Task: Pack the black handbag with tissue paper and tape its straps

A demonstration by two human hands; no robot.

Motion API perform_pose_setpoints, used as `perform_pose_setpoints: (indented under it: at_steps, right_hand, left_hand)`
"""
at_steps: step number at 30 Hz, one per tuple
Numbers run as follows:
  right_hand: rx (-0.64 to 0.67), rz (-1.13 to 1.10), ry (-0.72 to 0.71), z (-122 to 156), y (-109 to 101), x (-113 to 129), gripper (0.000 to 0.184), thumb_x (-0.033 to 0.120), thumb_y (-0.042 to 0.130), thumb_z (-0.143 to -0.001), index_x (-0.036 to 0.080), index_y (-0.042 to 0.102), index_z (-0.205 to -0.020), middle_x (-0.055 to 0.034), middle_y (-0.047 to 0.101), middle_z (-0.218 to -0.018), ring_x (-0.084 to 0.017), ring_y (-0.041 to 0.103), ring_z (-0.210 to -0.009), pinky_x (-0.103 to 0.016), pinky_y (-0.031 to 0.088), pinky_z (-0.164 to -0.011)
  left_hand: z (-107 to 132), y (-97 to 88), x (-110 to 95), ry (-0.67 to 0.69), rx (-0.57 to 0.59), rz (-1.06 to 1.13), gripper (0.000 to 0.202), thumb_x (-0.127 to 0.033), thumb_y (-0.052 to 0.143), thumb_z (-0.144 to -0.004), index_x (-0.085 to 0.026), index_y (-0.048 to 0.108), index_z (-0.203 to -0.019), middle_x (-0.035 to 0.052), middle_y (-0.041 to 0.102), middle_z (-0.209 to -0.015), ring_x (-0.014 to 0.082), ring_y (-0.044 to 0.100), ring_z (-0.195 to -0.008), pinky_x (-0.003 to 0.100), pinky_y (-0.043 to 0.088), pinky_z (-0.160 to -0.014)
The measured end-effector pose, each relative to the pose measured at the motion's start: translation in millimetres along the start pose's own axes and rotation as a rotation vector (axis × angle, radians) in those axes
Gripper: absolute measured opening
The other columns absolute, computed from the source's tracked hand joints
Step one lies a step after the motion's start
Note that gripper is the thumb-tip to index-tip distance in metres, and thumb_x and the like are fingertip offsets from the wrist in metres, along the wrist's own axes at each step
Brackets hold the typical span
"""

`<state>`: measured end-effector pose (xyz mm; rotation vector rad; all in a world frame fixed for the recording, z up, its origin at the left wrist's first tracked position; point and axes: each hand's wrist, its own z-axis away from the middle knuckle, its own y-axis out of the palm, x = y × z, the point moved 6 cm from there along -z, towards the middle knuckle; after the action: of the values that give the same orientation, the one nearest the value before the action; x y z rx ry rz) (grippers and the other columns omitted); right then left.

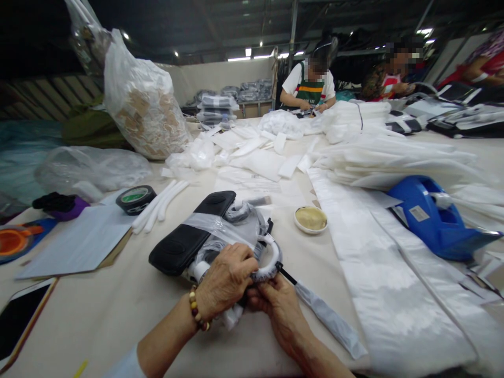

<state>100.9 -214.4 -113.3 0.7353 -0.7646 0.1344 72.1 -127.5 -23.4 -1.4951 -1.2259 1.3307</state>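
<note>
A black handbag (177, 247) lies on the table in front of me, with clear plastic film around its middle and right side. At its right end is a curved handle (271, 262) covered in white foam tube. My left hand (228, 278) rests over the wrapped end, fingers curled onto the bag beside the handle. Beneath the handle's lower edge, my right hand (279, 307) has its thumb and fingers pinched together on the bag; the fingertips are partly hidden. A strap (328, 317) in a pale plastic sleeve runs from there toward the lower right.
A blue tape dispenser (427, 220) and white plastic sheets (378, 262) lie right. Left are black tape (136, 199), foam tubes (161, 206), a grey board (79, 241) and a phone (23, 320). A round lid (311, 219) sits behind the bag. Co-workers (309, 84) work at the back.
</note>
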Motion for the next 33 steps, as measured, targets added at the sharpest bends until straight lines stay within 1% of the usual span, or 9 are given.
perform_pose_setpoints:
  at_steps: [2,5,7,9,12,17,24,28,33]
  right_hand:
    - [-0.006,0.010,0.018,1,0,-1,0.034,0.030,0.074,-0.056,0.014,0.061,-0.083,-0.0018,0.065,-0.073,-0.009,0.059,-0.054,-0.020,0.049,-0.051]
    - [-0.012,0.037,0.014,0,-2,-2,0.031,0.029,0.073,-0.058,0.012,0.062,-0.081,-0.0026,0.066,-0.072,-0.008,0.058,-0.052,-0.019,0.048,-0.049]
    - [-0.010,0.057,-0.009,0,-4,-2,0.029,0.028,0.072,-0.059,0.011,0.062,-0.080,-0.0015,0.065,-0.067,-0.008,0.057,-0.051,-0.019,0.047,-0.049]
    - [0.011,0.078,-0.040,1,-4,-2,0.027,0.028,0.071,-0.060,0.011,0.062,-0.079,-0.0012,0.065,-0.063,-0.009,0.058,-0.052,-0.019,0.047,-0.049]
    - [0.040,0.097,-0.092,1,-4,-2,0.027,0.030,0.071,-0.062,0.011,0.062,-0.080,-0.0026,0.066,-0.064,-0.011,0.059,-0.055,-0.021,0.047,-0.052]
    - [0.003,0.083,-0.123,0,-6,-6,0.033,0.037,0.073,-0.060,0.011,0.063,-0.079,-0.0023,0.065,-0.061,-0.011,0.058,-0.051,-0.022,0.047,-0.051]
    - [0.016,0.132,-0.171,-1,-6,-4,0.031,0.040,0.071,-0.064,0.013,0.061,-0.076,-0.0002,0.063,-0.058,-0.010,0.056,-0.048,-0.021,0.045,-0.050]
    - [-0.016,0.170,-0.193,-2,-7,-4,0.032,0.041,0.070,-0.065,0.013,0.060,-0.077,0.0013,0.062,-0.055,-0.009,0.054,-0.046,-0.020,0.043,-0.047]
    - [-0.019,0.174,-0.202,-5,-8,-10,0.030,0.040,0.068,-0.068,0.014,0.059,-0.080,0.0029,0.061,-0.055,-0.009,0.054,-0.046,-0.019,0.042,-0.046]
  left_hand:
    - [-1,-0.3,-1,0.008,0.005,0.006,0.012,-0.005,0.057,-0.072,-0.017,0.055,-0.075,0.0024,0.056,-0.089,0.0179,0.047,-0.085,0.031,0.037,-0.074]
    - [-2,2.5,-2,0.023,0.063,-0.021,0.013,-0.005,0.058,-0.072,-0.016,0.052,-0.070,0.0000,0.056,-0.075,0.0176,0.046,-0.080,0.031,0.034,-0.070]
    - [-2,3.0,-2,0.026,0.062,-0.033,0.014,-0.004,0.058,-0.071,-0.016,0.051,-0.068,-0.0004,0.055,-0.071,0.0176,0.046,-0.078,0.031,0.033,-0.069]
    - [-3,2.3,-3,0.031,0.032,-0.027,0.015,-0.003,0.058,-0.071,-0.015,0.051,-0.067,-0.0001,0.054,-0.070,0.0174,0.045,-0.077,0.031,0.033,-0.069]
    - [-3,0.1,-4,0.037,-0.025,0.010,0.018,-0.001,0.057,-0.070,-0.015,0.049,-0.064,0.0001,0.052,-0.067,0.0166,0.045,-0.075,0.029,0.033,-0.066]
    - [0,-4.4,-6,0.059,-0.106,0.062,0.021,0.002,0.050,-0.073,-0.015,0.046,-0.061,0.0002,0.048,-0.064,0.0154,0.043,-0.070,0.025,0.034,-0.061]
    - [3,-4.9,-11,0.147,-0.194,-0.013,0.024,0.002,0.042,-0.077,-0.016,0.044,-0.060,0.0016,0.045,-0.063,0.0167,0.040,-0.068,0.026,0.033,-0.058]
    - [2,-4.6,-11,0.149,-0.175,-0.028,0.022,0.001,0.042,-0.076,-0.016,0.045,-0.062,0.0026,0.047,-0.065,0.0173,0.041,-0.068,0.028,0.033,-0.059]
    - [3,-3.8,-8,0.124,-0.073,0.082,0.015,0.000,0.046,-0.069,-0.015,0.047,-0.065,0.0027,0.051,-0.069,0.0181,0.044,-0.075,0.030,0.036,-0.067]
